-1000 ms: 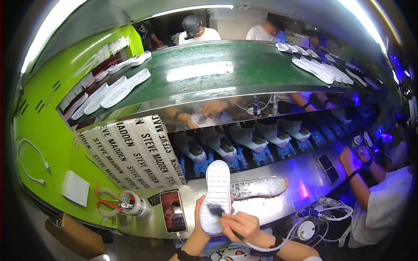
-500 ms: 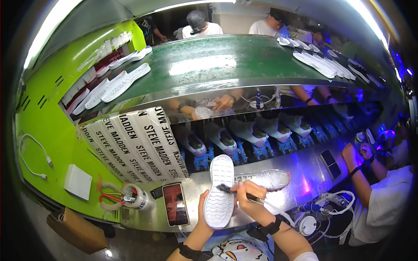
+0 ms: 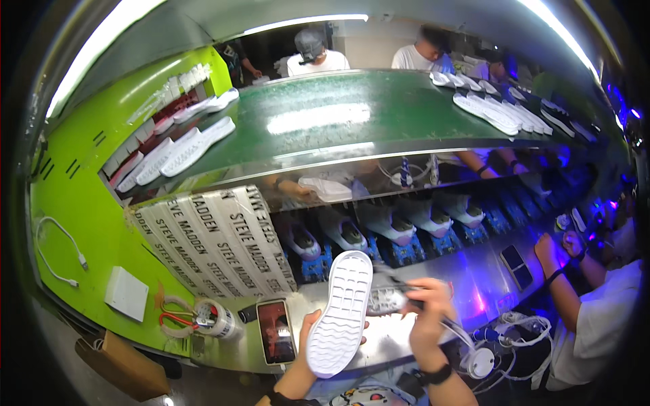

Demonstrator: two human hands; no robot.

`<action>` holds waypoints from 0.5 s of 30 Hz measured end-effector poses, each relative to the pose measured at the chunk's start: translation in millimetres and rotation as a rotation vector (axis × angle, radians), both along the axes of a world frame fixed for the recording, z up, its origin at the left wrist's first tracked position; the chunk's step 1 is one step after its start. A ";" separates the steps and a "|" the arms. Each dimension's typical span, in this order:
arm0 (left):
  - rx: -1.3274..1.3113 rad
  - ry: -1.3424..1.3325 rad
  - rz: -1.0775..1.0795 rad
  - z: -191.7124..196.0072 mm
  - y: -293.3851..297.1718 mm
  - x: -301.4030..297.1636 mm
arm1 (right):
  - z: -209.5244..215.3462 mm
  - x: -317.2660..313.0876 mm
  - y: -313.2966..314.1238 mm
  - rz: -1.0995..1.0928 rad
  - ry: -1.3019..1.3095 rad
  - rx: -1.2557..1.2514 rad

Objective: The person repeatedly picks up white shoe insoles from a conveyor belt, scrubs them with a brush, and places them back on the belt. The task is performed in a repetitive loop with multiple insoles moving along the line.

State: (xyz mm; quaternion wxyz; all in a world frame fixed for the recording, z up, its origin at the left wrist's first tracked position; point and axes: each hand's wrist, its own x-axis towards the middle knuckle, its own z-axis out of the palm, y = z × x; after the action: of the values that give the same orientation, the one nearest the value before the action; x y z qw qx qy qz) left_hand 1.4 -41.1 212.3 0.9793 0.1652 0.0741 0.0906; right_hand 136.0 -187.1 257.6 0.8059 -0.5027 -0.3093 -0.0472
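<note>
A white shoe sole [image 3: 340, 314] stands tilted in front of me, its ridged tread facing up. My left hand [image 3: 310, 333] grips its lower part, with the thumb at the left edge and fingertips showing at the right. To the right of the sole, my right hand [image 3: 429, 312] is closed on a dark-tipped brush [image 3: 389, 273], blurred by motion and apart from the tread. A pale hose or cable trails from that hand. Behind, a second sole [image 3: 387, 300] lies on the metal bench, partly hidden by the held sole and my right hand.
A phone [image 3: 276, 330] and a white tub of tools [image 3: 215, 319] are at left, beside a propped-up cardboard sheet [image 3: 220, 247]. Shoe uppers [image 3: 389, 223] line the back. More soles [image 3: 196, 145] rest on the green belt [image 3: 338, 101]. Coiled hoses [image 3: 521, 331] and a co-worker's arms [image 3: 562, 277] are at right.
My right hand has drawn the brush off the tread, to the right and up. The held sole now leans more to the right. The whole view has shifted slightly.
</note>
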 end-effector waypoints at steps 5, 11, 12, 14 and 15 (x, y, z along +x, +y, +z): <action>0.574 -0.220 -0.112 174.6 68.9 35.9 | 28.4 9.2 -37.7 -0.289 0.063 0.062; 0.441 -0.318 0.375 194.8 133.6 44.2 | -20.1 13.2 -66.3 -0.183 0.246 -0.092; 0.685 -0.183 0.479 195.9 132.9 28.5 | -23.2 10.4 -66.7 -0.137 0.199 -0.126; 1.218 0.151 0.802 207.3 149.6 10.0 | -29.1 16.9 -67.9 -0.149 0.197 -0.225; 1.505 0.366 1.023 221.2 164.6 6.1 | -29.8 17.0 -70.1 -0.153 0.239 -0.260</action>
State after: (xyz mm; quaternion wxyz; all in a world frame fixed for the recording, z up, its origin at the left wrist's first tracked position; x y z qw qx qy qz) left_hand 7.6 123.4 433.5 0.4282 0.7161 0.2131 0.5084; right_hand 152.9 -257.2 227.8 0.7591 -0.6267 -0.1757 -0.0081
